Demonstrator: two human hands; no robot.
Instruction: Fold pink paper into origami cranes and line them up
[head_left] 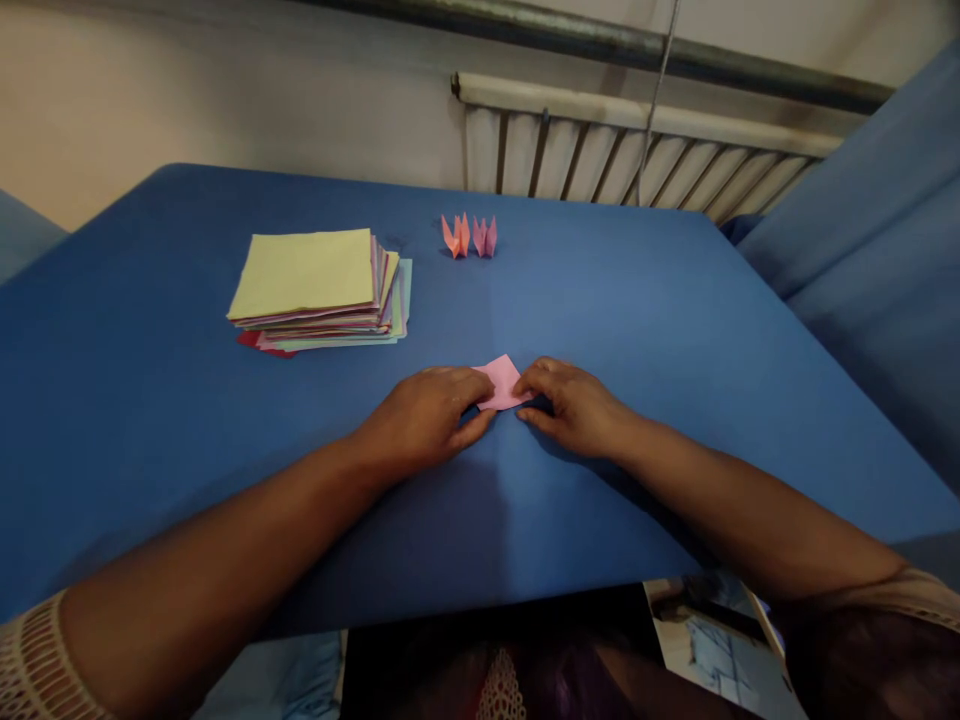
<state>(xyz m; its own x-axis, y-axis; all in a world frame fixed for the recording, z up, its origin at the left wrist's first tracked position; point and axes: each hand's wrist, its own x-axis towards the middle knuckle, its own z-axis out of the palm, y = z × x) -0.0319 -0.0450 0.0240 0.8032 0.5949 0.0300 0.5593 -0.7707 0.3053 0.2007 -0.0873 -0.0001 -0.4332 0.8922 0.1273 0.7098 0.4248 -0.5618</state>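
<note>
A small folded piece of pink paper (501,380) lies on the blue table between my two hands. My left hand (435,410) grips its left side, fingertips on top and thumb at the near edge. At the right side, my right hand (570,400) presses fingertips onto the paper, its thumb lower and close to the near edge. The paper's upper corner points away from me, and its outer parts are hidden beneath my fingers.
A stack of coloured paper (307,275), yellow on top, lies to the left. Farther back stand an orange folded paper figure (456,238) and a purple one (485,238). Behind the blue table (637,280) are a radiator (570,150) and a pipe. Blue cloth (877,240) hangs at right.
</note>
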